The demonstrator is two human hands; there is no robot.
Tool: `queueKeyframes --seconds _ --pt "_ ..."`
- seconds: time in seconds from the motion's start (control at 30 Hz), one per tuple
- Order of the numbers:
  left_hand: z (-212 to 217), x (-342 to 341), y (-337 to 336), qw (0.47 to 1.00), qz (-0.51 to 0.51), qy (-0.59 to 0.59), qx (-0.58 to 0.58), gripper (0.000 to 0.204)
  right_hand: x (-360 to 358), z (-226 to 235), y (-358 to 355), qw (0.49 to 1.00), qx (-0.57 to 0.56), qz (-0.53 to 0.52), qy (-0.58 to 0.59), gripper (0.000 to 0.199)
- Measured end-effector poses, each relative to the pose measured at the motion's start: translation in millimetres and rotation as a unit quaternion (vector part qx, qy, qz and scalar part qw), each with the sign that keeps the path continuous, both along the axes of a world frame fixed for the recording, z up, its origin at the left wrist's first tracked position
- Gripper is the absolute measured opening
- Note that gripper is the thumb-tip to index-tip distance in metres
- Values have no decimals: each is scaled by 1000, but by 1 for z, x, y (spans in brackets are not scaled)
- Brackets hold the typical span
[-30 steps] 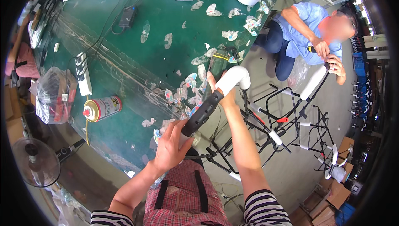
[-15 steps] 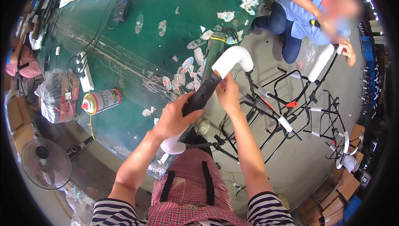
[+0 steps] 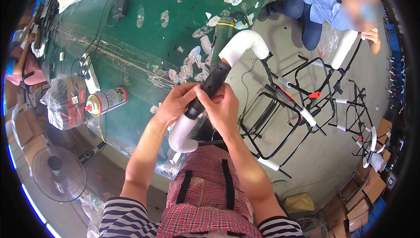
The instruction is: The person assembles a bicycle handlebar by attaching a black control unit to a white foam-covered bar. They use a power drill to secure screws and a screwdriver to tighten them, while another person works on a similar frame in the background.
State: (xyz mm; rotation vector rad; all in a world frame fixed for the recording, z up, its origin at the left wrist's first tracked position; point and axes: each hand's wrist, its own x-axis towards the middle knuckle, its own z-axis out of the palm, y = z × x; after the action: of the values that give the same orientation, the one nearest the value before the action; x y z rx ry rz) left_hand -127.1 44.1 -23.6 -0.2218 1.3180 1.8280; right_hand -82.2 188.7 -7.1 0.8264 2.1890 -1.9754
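In the head view, we see the black sleeve (image 3: 215, 77) slanting across the middle, beside the edge of the green table (image 3: 151, 1). It sits in line between the upper white foam (image 3: 239, 47) and the lower white foam (image 3: 182, 133), both of which bend away from it. A black metal tube (image 3: 266, 67) meets the far end of the upper foam.

Our left hand (image 3: 177, 103) wraps the sleeve from the left, and our right hand (image 3: 224, 109) closes on it from the right. Both thumbs press close together on its front; the fingers curl behind, and we cannot tell exactly how they lie there.

We judge the sleeve firm and fairly light, tougher than the foam and unlikely to break. Its smooth face might slip under damp fingers, so we would hold it around the middle, with the thumbs on top. The foam looks soft and easily dented or marked; we would keep hard pinches off it. The metal tube should be stiff and heavier.
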Motion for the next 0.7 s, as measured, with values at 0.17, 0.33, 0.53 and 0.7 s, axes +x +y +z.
queueKeyframes --seconds 0.17,0.33,0.53,0.7 --pt "-7 0 -5 1000 20 -20 7 39 -3 8 -3 1000 -14 -5 -23 41" --pt "-1 3 1 1000 22 -2 -13 36 -3 9 -5 997 58 -8 -54 43" --pt "-7 2 -3 1000 8 14 7 36 -3 1 -5 993 68 -26 -93 47" --pt "-5 0 -5 1000 -11 12 0 37 -8 10 -3 993 -26 -34 -112 42"
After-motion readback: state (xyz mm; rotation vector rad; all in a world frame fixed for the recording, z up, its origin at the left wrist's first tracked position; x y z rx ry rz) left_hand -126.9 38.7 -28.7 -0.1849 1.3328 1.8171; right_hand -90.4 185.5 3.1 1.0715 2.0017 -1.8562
